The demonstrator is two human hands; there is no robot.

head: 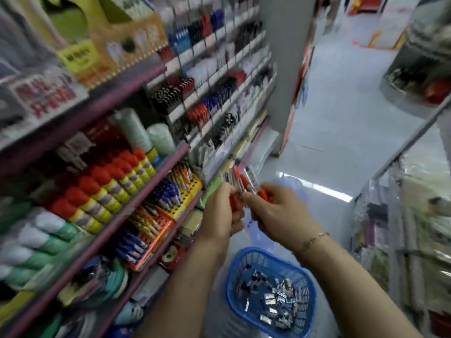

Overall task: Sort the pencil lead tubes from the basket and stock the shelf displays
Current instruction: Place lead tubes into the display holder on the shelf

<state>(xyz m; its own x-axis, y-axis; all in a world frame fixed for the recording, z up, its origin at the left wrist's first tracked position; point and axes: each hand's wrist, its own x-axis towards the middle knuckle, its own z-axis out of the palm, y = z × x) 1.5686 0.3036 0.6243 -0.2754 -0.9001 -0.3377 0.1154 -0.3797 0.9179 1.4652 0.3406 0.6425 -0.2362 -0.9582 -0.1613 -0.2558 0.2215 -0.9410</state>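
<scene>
1. Above the blue basket [244, 269]: left hand [219, 211] and right hand [275, 211] both grip a fan of red-capped lead tubes [240, 182].
2. Basket contents: loose tubes [275, 298], probably black and clear — blurry.
3. Shelf displays [156, 215] sit left.

Supports in my view: purple-edged shelves [156, 178] at left, pale glossy floor [341, 98] ahead.
I see red-capped glue sticks [107, 189] in rows on one shelf beside pale rolls [136, 132]; the shelf below carries yellow and orange trays of blue and red pens [170, 193]. A blue basket [234, 284] holding small lead tubes [275, 298] sits low toward the floor; what it rests on I cannot tell.
</scene>
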